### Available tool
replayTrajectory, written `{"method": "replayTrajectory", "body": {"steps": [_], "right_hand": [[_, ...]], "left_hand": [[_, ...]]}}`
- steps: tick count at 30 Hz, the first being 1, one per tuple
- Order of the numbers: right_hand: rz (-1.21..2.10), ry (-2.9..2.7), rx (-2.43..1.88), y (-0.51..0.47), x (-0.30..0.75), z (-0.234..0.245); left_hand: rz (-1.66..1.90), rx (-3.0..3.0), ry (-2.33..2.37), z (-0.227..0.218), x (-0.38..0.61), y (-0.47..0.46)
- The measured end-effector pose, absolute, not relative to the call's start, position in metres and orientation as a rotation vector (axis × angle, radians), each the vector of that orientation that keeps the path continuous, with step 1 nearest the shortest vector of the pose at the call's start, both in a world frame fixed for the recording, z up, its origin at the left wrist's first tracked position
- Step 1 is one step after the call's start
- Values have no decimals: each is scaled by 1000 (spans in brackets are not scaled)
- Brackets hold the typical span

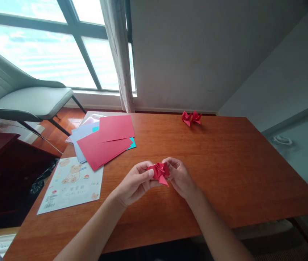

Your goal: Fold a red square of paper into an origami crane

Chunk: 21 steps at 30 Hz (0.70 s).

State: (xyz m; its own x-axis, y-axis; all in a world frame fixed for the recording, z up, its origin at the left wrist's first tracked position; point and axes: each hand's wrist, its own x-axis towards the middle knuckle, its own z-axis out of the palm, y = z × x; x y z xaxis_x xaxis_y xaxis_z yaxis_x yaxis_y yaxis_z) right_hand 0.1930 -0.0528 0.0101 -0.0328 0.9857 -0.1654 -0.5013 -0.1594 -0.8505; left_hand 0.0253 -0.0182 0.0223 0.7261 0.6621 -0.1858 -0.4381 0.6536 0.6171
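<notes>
A small, partly folded red paper piece (159,172) is held between both hands just above the wooden table (224,163). My left hand (133,183) pinches its left side with thumb and fingers closed. Fingers curled, my right hand (179,176) grips its right side. A pointed flap sticks out downward between the hands. Two finished red folded paper figures (191,117) sit together near the table's far edge, well away from both hands.
A fan of red, blue and teal paper sheets (106,141) lies at the left of the table, beside a printed sheet with a bear drawing (72,185). A grey chair (20,98) stands by the window at the left. Walls close off the back and right.
</notes>
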Motion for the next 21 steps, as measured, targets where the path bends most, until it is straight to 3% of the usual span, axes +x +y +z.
{"method": "replayTrajectory", "body": {"steps": [21], "right_hand": [[1973,-653,-744,-59,196,10]], "left_hand": [[899,1294,420,28,22,-15]]}}
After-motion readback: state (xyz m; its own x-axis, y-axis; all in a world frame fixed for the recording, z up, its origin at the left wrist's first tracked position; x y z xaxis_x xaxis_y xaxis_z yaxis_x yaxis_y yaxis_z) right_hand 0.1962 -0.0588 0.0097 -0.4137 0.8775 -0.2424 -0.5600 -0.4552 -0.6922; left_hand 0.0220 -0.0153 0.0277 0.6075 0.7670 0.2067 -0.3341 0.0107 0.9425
